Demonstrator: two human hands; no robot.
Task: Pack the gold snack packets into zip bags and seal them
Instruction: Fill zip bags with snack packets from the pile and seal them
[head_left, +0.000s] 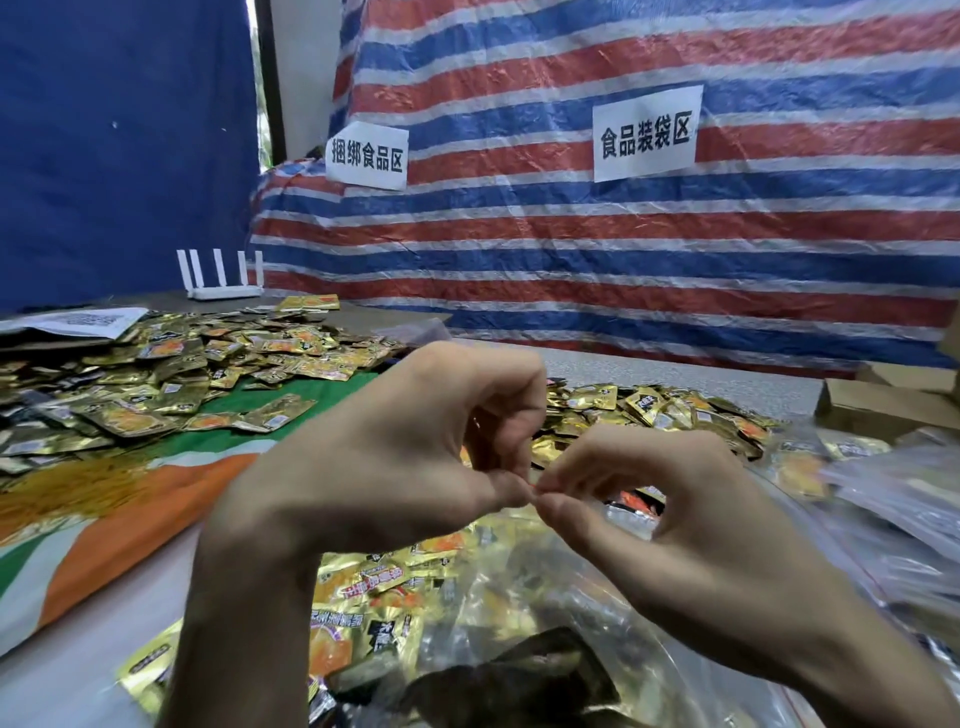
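A clear zip bag (498, 613) filled with gold snack packets lies in front of me, low in the view. My left hand (374, 467) and my right hand (675, 525) meet above it, thumbs and fingertips pinching the bag's top edge, where a thin red strip shows between them. Loose gold snack packets (171, 374) are heaped on the table at the left. A second heap of packets (649, 410) lies behind my hands at the right.
A green, orange and white cloth (130, 499) covers the table at the left. More clear bags (893, 499) pile at the right, cardboard boxes (883, 405) beyond them. A white router (221, 280) stands at the back. A striped tarp (623, 249) carries two paper signs.
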